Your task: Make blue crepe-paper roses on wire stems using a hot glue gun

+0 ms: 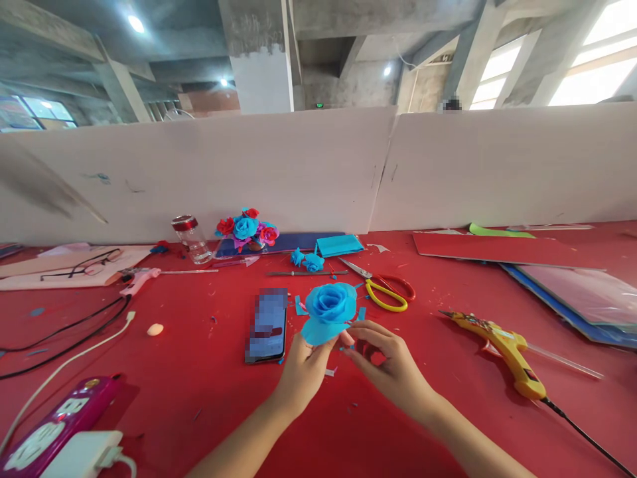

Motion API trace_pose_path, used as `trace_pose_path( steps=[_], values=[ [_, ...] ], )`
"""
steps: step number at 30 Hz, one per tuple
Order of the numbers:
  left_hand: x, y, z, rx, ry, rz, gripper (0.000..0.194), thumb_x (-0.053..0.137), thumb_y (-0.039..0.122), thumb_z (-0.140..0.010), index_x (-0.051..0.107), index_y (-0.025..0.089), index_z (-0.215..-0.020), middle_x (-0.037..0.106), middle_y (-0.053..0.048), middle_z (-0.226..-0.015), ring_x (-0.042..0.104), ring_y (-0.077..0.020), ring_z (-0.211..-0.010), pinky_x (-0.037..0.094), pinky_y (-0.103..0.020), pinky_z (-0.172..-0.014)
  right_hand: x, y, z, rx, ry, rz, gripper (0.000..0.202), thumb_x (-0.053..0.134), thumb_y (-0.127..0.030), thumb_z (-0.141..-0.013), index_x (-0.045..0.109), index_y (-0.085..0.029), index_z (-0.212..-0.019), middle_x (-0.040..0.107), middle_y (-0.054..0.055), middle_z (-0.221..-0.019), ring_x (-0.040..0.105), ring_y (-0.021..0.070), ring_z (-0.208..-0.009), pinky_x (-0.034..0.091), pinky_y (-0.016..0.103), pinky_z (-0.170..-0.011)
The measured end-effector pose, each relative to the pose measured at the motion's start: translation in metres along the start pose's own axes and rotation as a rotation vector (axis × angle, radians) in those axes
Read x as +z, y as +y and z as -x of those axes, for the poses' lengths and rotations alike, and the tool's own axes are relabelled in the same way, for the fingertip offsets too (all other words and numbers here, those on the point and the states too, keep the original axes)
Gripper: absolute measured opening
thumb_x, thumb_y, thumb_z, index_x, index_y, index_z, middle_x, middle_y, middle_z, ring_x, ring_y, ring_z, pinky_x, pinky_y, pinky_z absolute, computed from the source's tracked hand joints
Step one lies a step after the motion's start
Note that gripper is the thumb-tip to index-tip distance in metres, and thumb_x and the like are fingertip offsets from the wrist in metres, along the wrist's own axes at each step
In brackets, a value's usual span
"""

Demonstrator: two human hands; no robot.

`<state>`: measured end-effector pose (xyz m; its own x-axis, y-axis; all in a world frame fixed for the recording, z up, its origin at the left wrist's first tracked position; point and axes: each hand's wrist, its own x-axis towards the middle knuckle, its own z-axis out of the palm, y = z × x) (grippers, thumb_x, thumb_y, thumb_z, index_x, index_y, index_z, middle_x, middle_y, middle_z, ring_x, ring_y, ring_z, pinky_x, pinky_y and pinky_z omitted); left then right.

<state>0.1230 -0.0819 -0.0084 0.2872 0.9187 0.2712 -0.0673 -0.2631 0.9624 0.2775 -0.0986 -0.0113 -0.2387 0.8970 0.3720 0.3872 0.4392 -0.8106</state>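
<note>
A blue paper rose (332, 304) with layered, curled petals is held up over the red table in front of me. My left hand (311, 362) is closed around its base from below, thumb and fingers pinching the underside. At the flower's lower right, my right hand (381, 355) has its fingertips close together near the base; whether they pinch a small piece is hidden. Just left of the rose lies a phone (267, 325). Small blue paper scraps (300, 306) are scattered behind the flower.
Scissors (385, 292) lie behind my right hand, and a yellow glue gun (497, 345) at right. At back stand a flower bouquet (246, 229) and a glass jar (192, 239). A pink glue gun (142, 282) and purple power strip (64, 415) are left. Stacked sheets (572, 292) sit at right.
</note>
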Motion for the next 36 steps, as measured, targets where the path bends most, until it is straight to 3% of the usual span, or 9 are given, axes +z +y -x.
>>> trace_pose_path(
  steps=[5,10,12,15,17,20,23,29,36],
  values=[
    [0.002,0.010,0.001,-0.085,-0.030,0.101,0.025,0.049,0.030,-0.087,0.063,0.016,-0.071,0.062,-0.002,-0.070,0.058,-0.0134,-0.070,0.049,-0.024,-0.071,0.001,-0.001,-0.001,-0.004,-0.001,0.003,0.014,0.053,-0.024,-0.083,0.064,-0.019,-0.092,0.061,0.006,-0.090,0.054,0.0117,-0.064,0.046,0.023,-0.054],
    [0.002,0.008,0.001,-0.233,0.036,0.213,0.019,0.057,0.033,-0.081,0.063,0.016,-0.077,0.063,-0.001,-0.071,0.060,-0.0125,-0.069,0.052,-0.025,-0.068,-0.001,-0.003,0.000,-0.028,-0.004,0.073,0.015,0.053,-0.028,-0.085,0.064,-0.018,-0.088,0.062,0.007,-0.084,0.056,0.0132,-0.065,0.046,0.023,-0.054],
    [0.003,0.006,0.001,-0.296,0.050,0.226,0.022,0.060,0.036,-0.078,0.064,0.015,-0.080,0.064,-0.002,-0.071,0.062,-0.0130,-0.067,0.053,-0.026,-0.068,-0.004,-0.005,0.000,-0.029,0.066,0.130,0.016,0.051,-0.027,-0.086,0.063,-0.018,-0.082,0.061,0.004,-0.073,0.054,0.0123,-0.059,0.044,0.023,-0.051],
    [0.004,0.003,0.000,-0.351,0.082,0.239,0.027,0.065,0.039,-0.073,0.066,0.014,-0.081,0.065,-0.003,-0.071,0.063,-0.0139,-0.068,0.055,-0.028,-0.068,-0.009,-0.008,-0.001,-0.114,0.298,0.225,0.016,0.052,-0.023,-0.084,0.056,-0.019,-0.069,0.054,0.000,-0.061,0.047,0.0104,-0.050,0.041,0.023,-0.046],
    [0.005,0.002,0.001,-0.358,0.094,0.240,0.028,0.067,0.040,-0.070,0.067,0.014,-0.081,0.065,-0.003,-0.070,0.063,-0.0134,-0.067,0.055,-0.028,-0.068,-0.012,-0.010,-0.003,-0.217,0.429,0.285,0.010,0.054,-0.019,-0.083,0.055,-0.020,-0.073,0.055,0.001,-0.067,0.046,0.0101,-0.051,0.042,0.023,-0.048],
    [0.006,0.001,0.001,-0.378,0.081,0.227,0.029,0.067,0.040,-0.070,0.067,0.013,-0.080,0.065,-0.003,-0.068,0.063,-0.0135,-0.065,0.055,-0.029,-0.067,-0.013,-0.011,-0.007,-0.274,0.436,0.359,0.009,0.054,-0.017,-0.083,0.058,-0.021,-0.090,0.059,0.005,-0.082,0.050,0.0112,-0.056,0.045,0.025,-0.054],
    [0.007,0.002,0.002,-0.412,0.075,0.220,0.027,0.068,0.038,-0.069,0.066,0.012,-0.078,0.065,-0.004,-0.067,0.064,-0.0143,-0.064,0.055,-0.029,-0.065,-0.012,-0.009,-0.011,-0.193,0.400,0.350,0.008,0.053,-0.021,-0.084,0.058,-0.021,-0.091,0.060,0.005,-0.084,0.049,0.0118,-0.056,0.045,0.025,-0.053],
    [0.011,0.011,0.002,-0.451,0.054,0.212,0.022,0.069,0.033,-0.067,0.066,0.012,-0.074,0.065,-0.003,-0.066,0.063,-0.0136,-0.059,0.055,-0.030,-0.064,-0.013,-0.007,-0.016,-0.045,0.379,0.248,0.011,0.055,-0.023,-0.081,0.056,-0.020,-0.070,0.059,0.001,-0.070,0.042,0.0112,-0.051,0.038,0.024,-0.048],
    [0.010,0.013,0.003,-0.444,0.022,0.247,0.026,0.068,0.037,-0.067,0.067,0.012,-0.074,0.066,-0.004,-0.067,0.064,-0.0142,-0.060,0.055,-0.030,-0.065,-0.013,-0.006,-0.017,0.131,0.334,0.104,0.017,0.055,-0.031,-0.079,0.056,-0.020,-0.067,0.054,-0.001,-0.063,0.037,0.0104,-0.049,0.032,0.023,-0.043]
  ],
)
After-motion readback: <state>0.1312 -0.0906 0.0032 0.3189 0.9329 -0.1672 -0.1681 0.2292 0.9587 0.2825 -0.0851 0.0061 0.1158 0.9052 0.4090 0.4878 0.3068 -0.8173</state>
